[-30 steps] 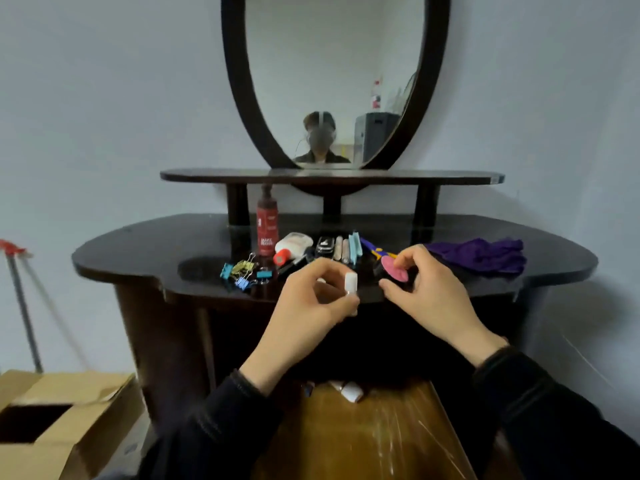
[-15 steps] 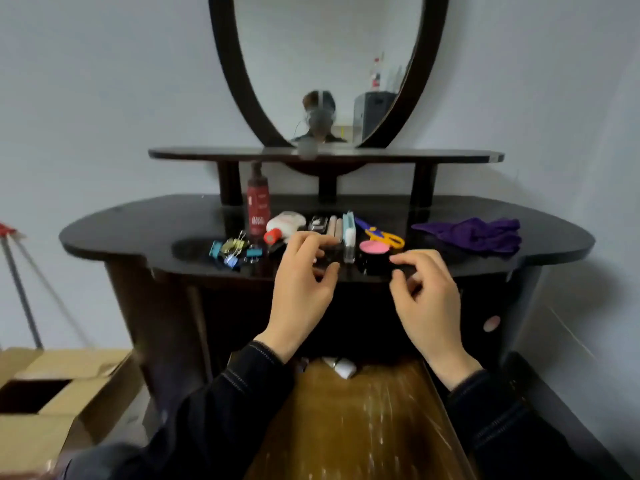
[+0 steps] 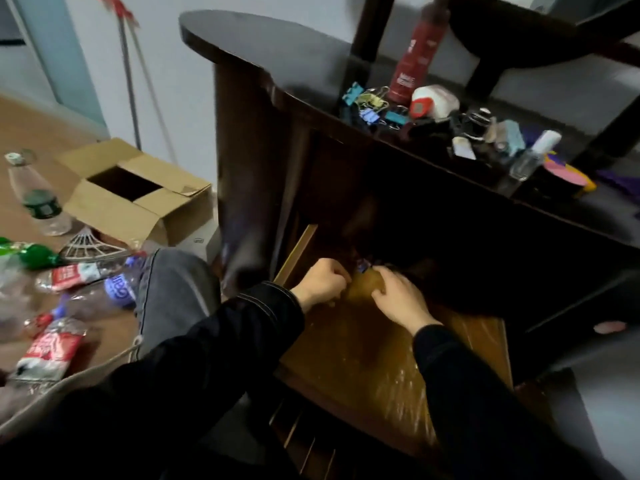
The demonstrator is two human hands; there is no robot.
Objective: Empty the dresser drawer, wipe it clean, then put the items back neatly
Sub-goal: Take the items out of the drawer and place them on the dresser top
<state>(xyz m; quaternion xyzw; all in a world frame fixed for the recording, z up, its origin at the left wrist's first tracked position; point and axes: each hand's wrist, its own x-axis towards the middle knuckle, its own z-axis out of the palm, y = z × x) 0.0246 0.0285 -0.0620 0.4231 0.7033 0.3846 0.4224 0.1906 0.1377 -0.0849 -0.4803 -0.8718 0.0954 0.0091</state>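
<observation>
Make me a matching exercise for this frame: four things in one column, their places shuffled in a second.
Things
1. tall red plastic bottle
2. open brown cardboard box
3. clear plastic bottle with a green label
4. heap of coloured metal binder clips

Places
A. dark wooden dresser top, near its front edge
B. brown floor, left of the box
C. dresser top, behind the clips
D. floor, beside the dresser's side panel

Pairs: 1-C, 2-D, 3-B, 4-A
</observation>
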